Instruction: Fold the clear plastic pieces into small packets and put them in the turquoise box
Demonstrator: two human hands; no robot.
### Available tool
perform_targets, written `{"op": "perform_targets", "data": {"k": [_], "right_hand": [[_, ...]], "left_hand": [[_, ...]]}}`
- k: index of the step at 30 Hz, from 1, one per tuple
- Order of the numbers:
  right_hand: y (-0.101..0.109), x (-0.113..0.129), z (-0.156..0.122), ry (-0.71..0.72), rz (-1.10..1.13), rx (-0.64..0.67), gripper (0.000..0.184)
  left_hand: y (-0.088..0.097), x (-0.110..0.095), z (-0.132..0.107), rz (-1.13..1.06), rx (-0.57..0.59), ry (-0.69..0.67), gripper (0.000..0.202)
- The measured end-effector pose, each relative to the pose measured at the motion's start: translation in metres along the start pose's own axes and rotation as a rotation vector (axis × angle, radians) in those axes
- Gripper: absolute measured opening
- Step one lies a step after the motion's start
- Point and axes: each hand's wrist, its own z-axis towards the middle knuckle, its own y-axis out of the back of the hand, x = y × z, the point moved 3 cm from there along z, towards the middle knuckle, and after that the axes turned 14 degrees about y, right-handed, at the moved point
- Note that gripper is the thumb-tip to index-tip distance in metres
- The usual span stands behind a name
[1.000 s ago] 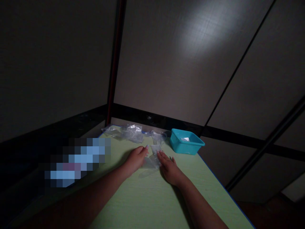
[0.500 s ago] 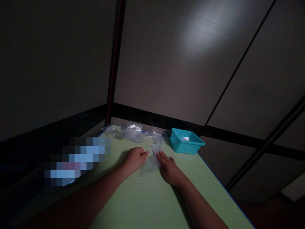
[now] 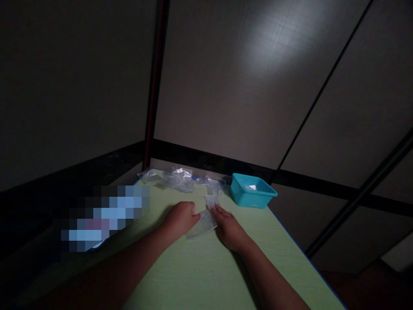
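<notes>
A small clear plastic bag (image 3: 204, 225) lies on the pale green table (image 3: 180, 275) between my hands. At its left side is my left hand (image 3: 181, 220), closed, with the thumb and curled fingers pinching the bag's edge. My right hand (image 3: 230, 228) rests on the bag's right side with fingers stretched out, fingertips touching a whitish piece of film (image 3: 211, 200) just beyond. Whether that film belongs to the same bag, I cannot tell.
Crumpled clear plastic bags (image 3: 179, 178) lie along the table's far edge. A turquoise plastic basket (image 3: 251, 198) with something whitish inside stands at the far right. Dark panelled walls (image 3: 219, 86) rise behind the table. A blurred-out patch (image 3: 106, 219) covers something at the left.
My left thumb has come down onto the bag's edge, and the bag looks flatter and smoother. My right hand has hardly moved.
</notes>
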Motion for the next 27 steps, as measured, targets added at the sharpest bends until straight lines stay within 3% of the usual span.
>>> {"op": "perform_targets", "data": {"k": [3, 6, 10, 16, 27], "right_hand": [[0.001, 0.002, 0.0, 0.008, 0.007, 0.001, 0.067], [0.001, 0.002, 0.0, 0.018, 0.014, 0.002, 0.069], [0.0, 0.002, 0.001, 0.02, 0.018, 0.023, 0.07], [0.001, 0.003, 0.0, 0.011, 0.018, 0.053, 0.069], [0.0, 0.001, 0.001, 0.031, 0.046, 0.07, 0.074]], "left_hand": [[0.005, -0.003, -0.006, 0.038, -0.051, -0.084, 0.025], [0.007, -0.004, -0.009, 0.123, -0.114, -0.164, 0.047], [-0.006, 0.004, -0.009, 0.201, -0.007, -0.208, 0.076], [-0.019, 0.007, -0.012, 0.22, 0.229, -0.336, 0.073], [-0.02, 0.009, -0.014, 0.265, 0.336, -0.355, 0.071]]}}
